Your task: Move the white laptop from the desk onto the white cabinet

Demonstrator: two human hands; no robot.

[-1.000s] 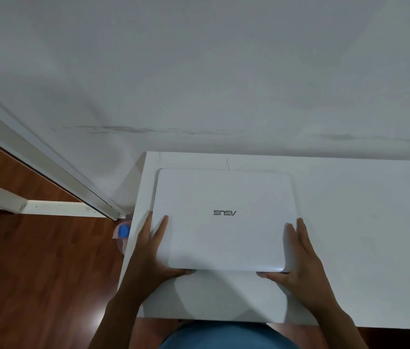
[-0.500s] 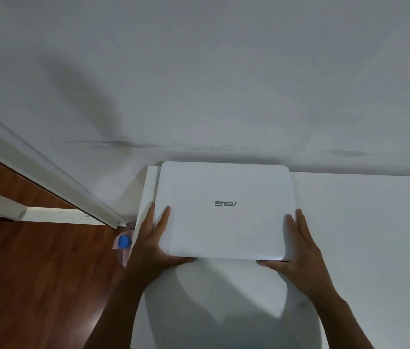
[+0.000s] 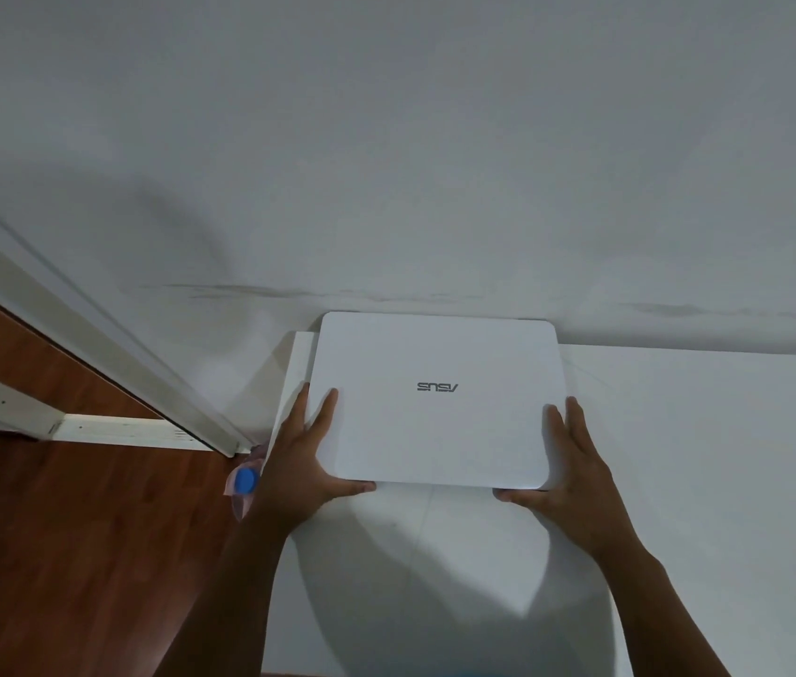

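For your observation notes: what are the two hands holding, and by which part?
Both hands hold the closed white laptop by its near corners: left hand at the near-left, right hand at the near-right.

Both hands, left hand [image 3: 299, 469] and right hand [image 3: 576, 473], grip the closed white laptop [image 3: 435, 403] by its near corners over the white cabinet [image 3: 703, 456], far edge at the wall [image 3: 386, 139].

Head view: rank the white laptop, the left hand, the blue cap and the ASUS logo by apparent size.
1. white laptop
2. left hand, though it is nearer the camera
3. ASUS logo
4. blue cap, partly hidden, so close to the logo
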